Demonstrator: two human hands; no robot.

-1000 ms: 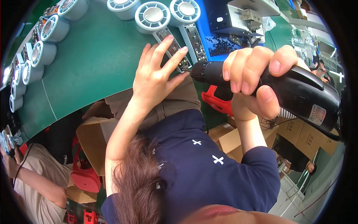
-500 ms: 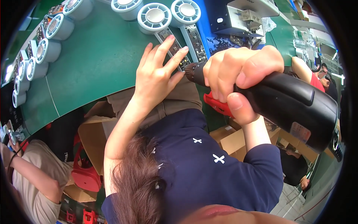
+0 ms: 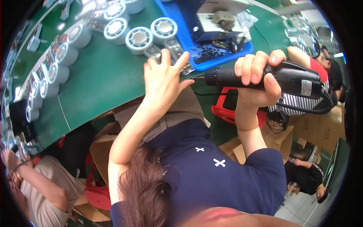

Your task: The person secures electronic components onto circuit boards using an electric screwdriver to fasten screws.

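Observation:
My right hand point(image 3: 261, 73) is wrapped round a black electric screwdriver point(image 3: 293, 81). The tool lies nearly level, its nose pointing left and its thin bit close to my left thumb. With fingers spread, my left hand point(image 3: 162, 85) rests over the handles of two pale blue handheld fans. Their round heads, the left fan point(image 3: 139, 39) and the right fan point(image 3: 164, 27), lie face up on the table. Bare circuitry shows in the right fan's handle point(image 3: 177, 51). My fingers partly hide both handles, and contact between bit and handle cannot be made out.
Right of the fans, a blue tray point(image 3: 227, 59) holds small black pieces point(image 3: 207, 53) and a metal box-shaped machine point(image 3: 219, 17). More fans point(image 3: 58, 72) line the left of the green table point(image 3: 102, 90). A red stool point(image 3: 223, 109) stands below; other people sit at both sides.
My right hand has carried the screwdriver right and farther from the camera, and the tool is more level. My left hand stays over the handles, its fingers more spread. The view has shifted.

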